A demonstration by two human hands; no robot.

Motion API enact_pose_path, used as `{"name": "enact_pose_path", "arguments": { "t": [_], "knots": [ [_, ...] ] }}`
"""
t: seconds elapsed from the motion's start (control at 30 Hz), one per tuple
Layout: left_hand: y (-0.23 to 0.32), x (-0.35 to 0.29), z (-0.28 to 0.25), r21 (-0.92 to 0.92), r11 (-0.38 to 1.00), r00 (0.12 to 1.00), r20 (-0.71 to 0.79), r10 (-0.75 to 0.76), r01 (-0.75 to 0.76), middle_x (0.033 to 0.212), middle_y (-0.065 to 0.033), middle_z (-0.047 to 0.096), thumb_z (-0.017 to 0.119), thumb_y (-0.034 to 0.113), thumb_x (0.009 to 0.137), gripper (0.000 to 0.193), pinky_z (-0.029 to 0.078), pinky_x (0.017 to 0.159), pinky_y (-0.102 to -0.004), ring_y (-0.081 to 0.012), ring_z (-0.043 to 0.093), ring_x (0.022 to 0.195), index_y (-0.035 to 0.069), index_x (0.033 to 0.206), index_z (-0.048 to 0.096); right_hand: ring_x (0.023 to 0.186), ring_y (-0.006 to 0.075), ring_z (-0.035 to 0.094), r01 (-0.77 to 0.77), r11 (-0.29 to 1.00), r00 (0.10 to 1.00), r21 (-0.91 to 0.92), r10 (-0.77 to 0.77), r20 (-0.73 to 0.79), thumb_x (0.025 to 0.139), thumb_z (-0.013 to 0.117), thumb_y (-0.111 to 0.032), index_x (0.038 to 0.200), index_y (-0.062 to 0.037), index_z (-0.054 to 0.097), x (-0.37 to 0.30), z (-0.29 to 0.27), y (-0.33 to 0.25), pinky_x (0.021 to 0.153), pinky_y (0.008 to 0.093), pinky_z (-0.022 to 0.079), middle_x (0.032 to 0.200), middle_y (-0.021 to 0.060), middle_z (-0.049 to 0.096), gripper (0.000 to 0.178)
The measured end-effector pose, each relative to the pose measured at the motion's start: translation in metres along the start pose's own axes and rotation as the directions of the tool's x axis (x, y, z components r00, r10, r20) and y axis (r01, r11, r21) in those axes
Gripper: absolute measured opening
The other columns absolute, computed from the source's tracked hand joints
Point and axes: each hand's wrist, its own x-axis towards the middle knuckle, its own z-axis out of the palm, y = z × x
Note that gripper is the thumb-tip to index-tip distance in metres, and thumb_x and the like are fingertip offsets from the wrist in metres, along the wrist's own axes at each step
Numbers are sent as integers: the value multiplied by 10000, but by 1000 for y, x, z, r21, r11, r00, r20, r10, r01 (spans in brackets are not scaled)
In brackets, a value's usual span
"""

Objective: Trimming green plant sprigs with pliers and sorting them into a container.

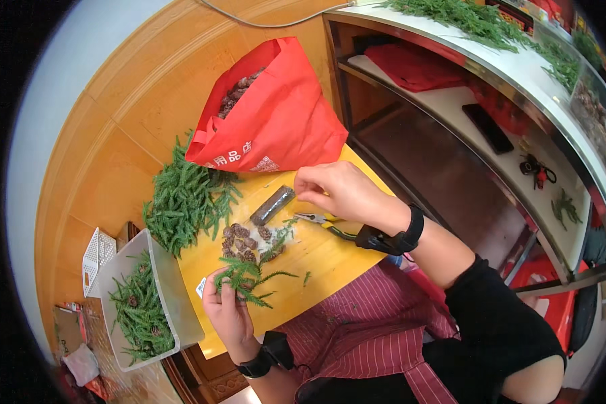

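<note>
Far left, off the edge of the yellow surface (316, 259): a white perforated basket (98, 254) and, beside it, a grey plastic bin (175, 296) partly filled with green sprigs and a few small cones. Above the bin, on the surface's left part, a loose heap of evergreen cuttings (185, 198).

Low at the surface's near edge, the left hand (227, 311), black band at the wrist, fingers (217, 286) closed lightly round the stem end of a green sprig (252, 277), pinched between thumb and forefinger; sprig tips fanned out to the right, lying flat on the surface. Just above the sprig, a small cluster of brown pine cones (241, 241) on a clear plastic bag, touching one another. Next to them, tilted, a dark grey cylindrical roll (273, 205).

Behind, leaning against the wooden wall, a red shopping bag (276, 114), mouth open, more cones visible inside.

Right of the roll, the right hand (337, 192) hovering above the surface, fingers curled inward with tips pressed together; anything held there too small to tell. Beneath the wrist, yellow-handled pliers (323, 221) lying on the surface, not gripped. Black wrist strap behind.

Far right, a glass-topped counter with shelves (451, 101), more green cuttings strewn along its top.
</note>
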Motion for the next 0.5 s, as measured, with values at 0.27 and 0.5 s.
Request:
{"name": "enact_pose_path", "arguments": {
  "t": [0.27, 0.5],
  "knots": [
    [-16, 8, -14, -47, 999, 1000, 18, -10, 11, 910, -93, 576, 488, 43, 866, 180, 478, 674, -258, -149, 567, 744, -30, 1030, 488, 610, 270, 584, -128, 955, 988, -266, 147, 51, 798, 588, -191, 774, -16, 614, -16, -42, 47, 578, 327, 460, 680, 116, 607, 179],
    [-15, 26, 2, -33, 998, 999, 11, -44, 45, 910, -90, 577, 488, 39, 862, 174, 475, 671, -257, -140, 562, 752, -30, 1022, 496, 617, 183, 615, -278, 954, 947, -114, 292, 131, 794, 594, -159, 767, -21, 610, -16, -47, 28, 546, 272, 457, 674, 95, 617, 141]
  ]
}}
